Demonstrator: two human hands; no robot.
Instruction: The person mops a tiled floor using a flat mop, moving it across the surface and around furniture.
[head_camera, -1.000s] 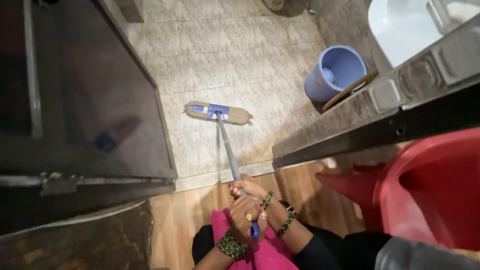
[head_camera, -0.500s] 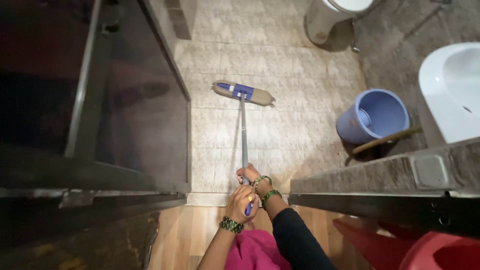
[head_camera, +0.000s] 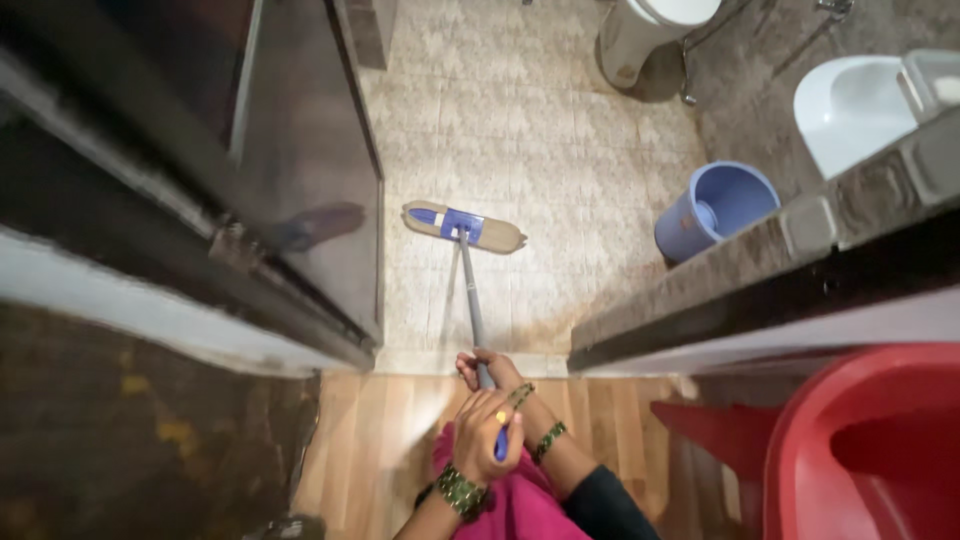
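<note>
A flat mop with a blue frame and beige pad (head_camera: 462, 226) lies on the tiled bathroom floor (head_camera: 530, 130). Its grey handle (head_camera: 470, 300) runs back to me at the doorway. My right hand (head_camera: 490, 368), with green bangles and a dark sleeve, grips the handle higher up. My left hand (head_camera: 487, 435), wearing a ring and a green bangle, is closed round the blue end of the handle, just above pink cloth on my body.
A blue bucket (head_camera: 715, 208) with a scoop inside stands right of the mop. A toilet base (head_camera: 640, 35) and a white basin (head_camera: 860, 95) are at the far right. An open dark door (head_camera: 300, 150) lines the left. A red plastic chair (head_camera: 860, 450) stands on the wooden floor (head_camera: 370, 440).
The mop head has slid back toward me across the tiles, and both hands have drawn the handle in over the wooden floor. The view has shifted with my head.
</note>
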